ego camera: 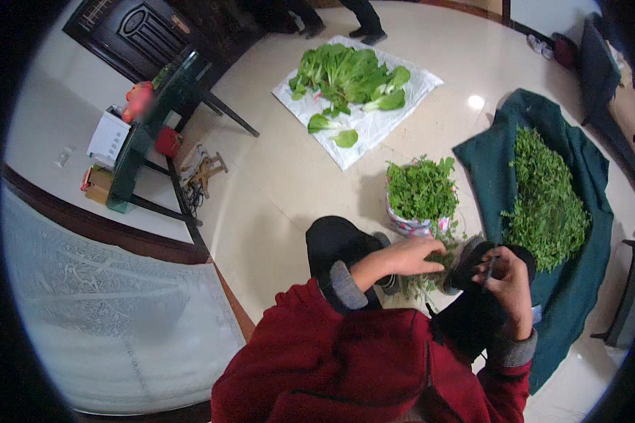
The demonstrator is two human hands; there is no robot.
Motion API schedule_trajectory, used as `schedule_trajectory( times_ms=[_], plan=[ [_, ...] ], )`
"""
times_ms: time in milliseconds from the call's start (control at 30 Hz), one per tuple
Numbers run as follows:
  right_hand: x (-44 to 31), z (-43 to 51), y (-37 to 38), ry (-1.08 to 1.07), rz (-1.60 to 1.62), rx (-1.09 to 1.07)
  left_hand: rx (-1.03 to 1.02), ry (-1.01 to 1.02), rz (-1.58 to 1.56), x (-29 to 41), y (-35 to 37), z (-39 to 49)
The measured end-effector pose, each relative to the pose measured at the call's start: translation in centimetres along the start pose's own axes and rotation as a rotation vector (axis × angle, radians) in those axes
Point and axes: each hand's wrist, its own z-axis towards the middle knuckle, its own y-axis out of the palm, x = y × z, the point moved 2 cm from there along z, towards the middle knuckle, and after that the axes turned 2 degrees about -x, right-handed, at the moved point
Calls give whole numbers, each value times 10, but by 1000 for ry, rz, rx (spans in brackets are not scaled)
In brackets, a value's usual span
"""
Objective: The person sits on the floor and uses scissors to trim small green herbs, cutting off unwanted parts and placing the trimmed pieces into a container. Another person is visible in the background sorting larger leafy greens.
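My left hand (402, 259) hovers over a loose heap of cut green stems (426, 285) on the floor between my feet. Its fingers are spread, and nothing shows clearly in its grip. In my right hand (510, 280), above my right knee, is a thin dark tool (490, 272), too blurred to name. Just beyond my left hand stands a patterned fabric-lined container (410, 224), heaped with leafy green sprigs (422, 187). To the right, a large pile of small-leaved greens (547, 206) rests on a dark green cloth (487, 153).
Leafy heads of greens (349, 74) lie on a white plastic sheet (344, 153) farther off. Another person's legs (365, 18) are at the top. A glass-topped table (124, 174) stands left, with a wooden stand (206, 169) near it. A dark chair-like piece (627, 291) is at far right.
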Motion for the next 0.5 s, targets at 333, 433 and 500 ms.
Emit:
schedule_trajectory(
  times_ms=[333, 433, 500],
  plan=[
    [13, -3, 8, 155, 22, 67, 385, -361, 146, -154, -78, 53],
    [17, 3, 5, 156, 79, 101, 514, -440, 204, -193, -94, 75],
    [19, 7, 5, 162, 94, 114, 503, -481, 212, -208, -86, 88]
  ],
)
